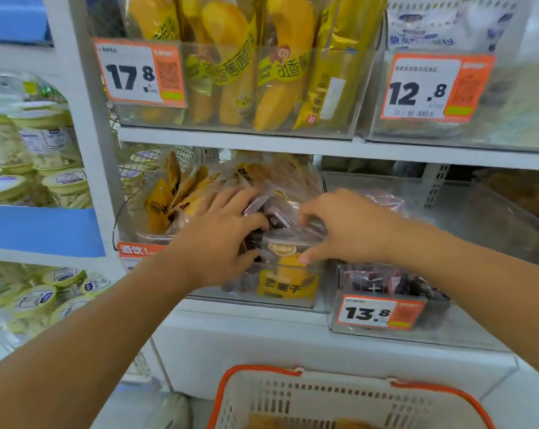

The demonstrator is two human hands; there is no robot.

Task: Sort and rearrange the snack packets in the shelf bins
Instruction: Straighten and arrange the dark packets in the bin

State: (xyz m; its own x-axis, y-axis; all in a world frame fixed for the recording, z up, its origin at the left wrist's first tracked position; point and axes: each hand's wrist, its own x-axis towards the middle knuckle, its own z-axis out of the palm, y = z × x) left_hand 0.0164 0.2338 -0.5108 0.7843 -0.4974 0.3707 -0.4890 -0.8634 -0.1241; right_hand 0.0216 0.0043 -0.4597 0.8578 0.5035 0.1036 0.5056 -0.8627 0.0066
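Observation:
A clear shelf bin (293,300) on the middle shelf holds mixed snack packets: a yellow mango packet (288,278) at the front, several dark brown packets (272,219) on top and orange-yellow packets (169,196) at the back left. My left hand (221,239) reaches into the bin, its fingers curled over the dark packets. My right hand (345,226) grips the clear top edge of the yellow mango packet, thumb low on its front. A second clear bin (385,328) to the right, tagged 13.8, holds dark purple packets (385,280).
Above, a bin of yellow banana-bread packets (246,66) carries a 17.8 tag, and a 12.8 bin (466,97) stands beside it. An orange-rimmed white basket (339,400) sits below my arms. Tubs with green lids (39,150) fill the left shelves.

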